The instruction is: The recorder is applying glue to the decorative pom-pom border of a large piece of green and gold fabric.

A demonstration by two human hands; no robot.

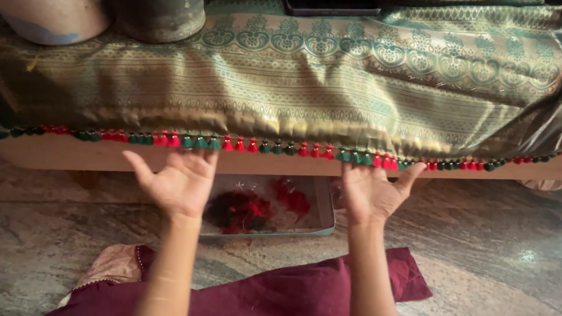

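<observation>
A: How far along is the tassel edging?

B: Red and green tassels (275,148) run along the whole visible hem of the green-gold cloth (353,79) draped over the bed, so it looks nearly done.

A: And the hands?

B: Left hand (176,180) and right hand (372,192) are palms up under the hem, each grip apart, holding nothing. Loose thread sits in the tray (325,221) below.
</observation>
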